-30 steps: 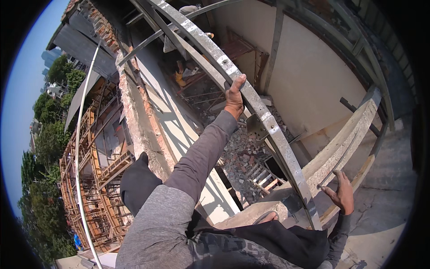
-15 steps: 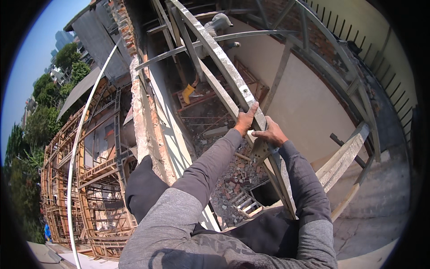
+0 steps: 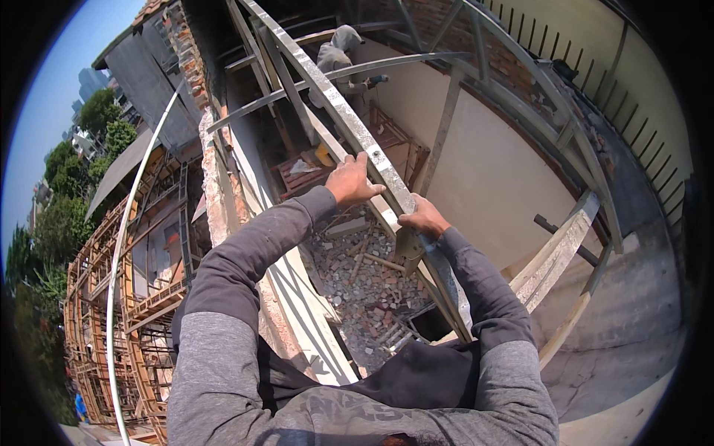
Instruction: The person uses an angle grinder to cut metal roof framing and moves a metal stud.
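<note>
A long pale metal roof truss (image 3: 327, 91) slopes from the top of the view down to my lap, its two bars side by side. My left hand (image 3: 351, 182) is closed on its left bar, thumb stretched toward the right bar and some fingers hidden. Lower down, my right hand (image 3: 425, 217) grips the right bar near its joint, thumb across the near side. Both forearms, in dark sleeves, reach forward, the left elbow bent outward. Below the hands a bracket-like joint (image 3: 407, 249) links the bars.
Far below lies brick rubble (image 3: 372, 286) beside a dark opening (image 3: 433, 323). A person in grey (image 3: 335, 56) works below the truss with a greenish power tool (image 3: 378, 79). A broken wall (image 3: 216, 178) runs left, near a white pipe (image 3: 123, 253) and timber scaffolding (image 3: 141, 297). Metal spikes (image 3: 610, 111) line the right.
My left hand has moved up and left along the truss, away from my right hand, which keeps its hold. My view shifted slightly; the other person's tool has come into sight.
</note>
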Action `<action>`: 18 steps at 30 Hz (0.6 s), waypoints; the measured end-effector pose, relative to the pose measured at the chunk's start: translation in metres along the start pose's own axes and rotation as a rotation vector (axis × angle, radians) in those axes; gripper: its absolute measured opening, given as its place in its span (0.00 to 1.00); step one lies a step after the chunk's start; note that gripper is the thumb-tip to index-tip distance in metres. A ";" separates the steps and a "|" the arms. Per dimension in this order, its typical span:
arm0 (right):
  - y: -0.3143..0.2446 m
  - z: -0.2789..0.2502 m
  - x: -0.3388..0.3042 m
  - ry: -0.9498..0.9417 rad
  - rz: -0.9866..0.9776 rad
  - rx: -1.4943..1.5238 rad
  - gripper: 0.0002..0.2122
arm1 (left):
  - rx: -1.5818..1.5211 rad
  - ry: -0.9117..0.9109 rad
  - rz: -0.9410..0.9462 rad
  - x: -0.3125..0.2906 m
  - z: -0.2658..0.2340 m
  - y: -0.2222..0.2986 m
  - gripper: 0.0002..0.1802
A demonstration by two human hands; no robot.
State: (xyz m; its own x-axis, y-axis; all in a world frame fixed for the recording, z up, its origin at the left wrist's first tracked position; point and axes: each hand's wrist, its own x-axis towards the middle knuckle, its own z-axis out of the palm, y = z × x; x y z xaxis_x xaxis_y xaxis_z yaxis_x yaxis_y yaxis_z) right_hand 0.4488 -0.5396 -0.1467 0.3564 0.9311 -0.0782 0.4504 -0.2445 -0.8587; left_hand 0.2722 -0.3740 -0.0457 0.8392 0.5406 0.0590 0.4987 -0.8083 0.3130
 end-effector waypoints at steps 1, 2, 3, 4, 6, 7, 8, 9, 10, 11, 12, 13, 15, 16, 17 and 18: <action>0.001 0.000 -0.001 0.016 0.006 -0.015 0.29 | 0.048 -0.012 0.036 -0.005 -0.002 0.006 0.54; -0.003 0.000 -0.002 0.029 0.009 -0.031 0.29 | 0.096 -0.021 0.070 -0.012 -0.007 0.012 0.53; -0.006 0.000 -0.004 0.035 0.021 -0.059 0.29 | 0.144 -0.032 0.104 -0.016 -0.007 0.017 0.53; -0.008 -0.001 -0.007 0.042 0.035 -0.087 0.30 | 0.279 0.018 0.165 -0.016 -0.002 0.018 0.52; -0.018 -0.001 -0.008 0.081 0.052 -0.189 0.31 | 0.551 0.139 0.279 -0.010 0.009 0.012 0.52; -0.023 0.000 -0.007 0.113 0.060 -0.258 0.31 | 0.625 0.228 0.324 0.003 0.025 0.000 0.48; -0.019 0.001 -0.011 0.145 0.088 -0.327 0.32 | 0.603 0.203 0.345 0.009 0.034 0.001 0.46; -0.031 0.003 -0.020 0.187 0.089 -0.382 0.32 | 0.589 0.177 0.356 0.010 0.038 0.001 0.44; -0.034 0.005 -0.023 0.191 0.084 -0.389 0.31 | 0.575 0.151 0.366 0.012 0.043 0.000 0.43; -0.036 0.004 -0.025 0.201 0.078 -0.399 0.30 | 0.413 0.119 0.342 0.010 0.042 0.006 0.41; -0.038 0.004 -0.026 0.209 0.071 -0.410 0.30 | 0.450 0.143 0.325 0.012 0.049 0.004 0.40; -0.041 0.004 -0.025 0.211 0.060 -0.421 0.29 | 0.489 0.169 0.305 0.016 0.058 0.001 0.40; -0.038 0.006 -0.032 0.206 0.060 -0.448 0.27 | 0.508 0.144 0.275 0.016 0.063 0.007 0.35; -0.038 0.005 -0.034 0.204 0.066 -0.457 0.26 | 0.492 0.144 0.270 0.016 0.064 0.009 0.35; -0.041 0.003 -0.032 0.208 0.066 -0.462 0.26 | 0.483 0.147 0.268 0.019 0.063 0.010 0.35; -0.043 0.002 -0.031 0.212 0.067 -0.467 0.25 | 0.475 0.150 0.266 0.019 0.063 0.012 0.35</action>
State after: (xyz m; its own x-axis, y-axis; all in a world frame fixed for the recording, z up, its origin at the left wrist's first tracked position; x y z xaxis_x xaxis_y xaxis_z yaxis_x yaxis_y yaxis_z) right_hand 0.4169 -0.5578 -0.1083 0.5332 0.8458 0.0207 0.7214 -0.4417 -0.5334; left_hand 0.3083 -0.3880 -0.1008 0.9265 0.3032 0.2230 0.3463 -0.9187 -0.1898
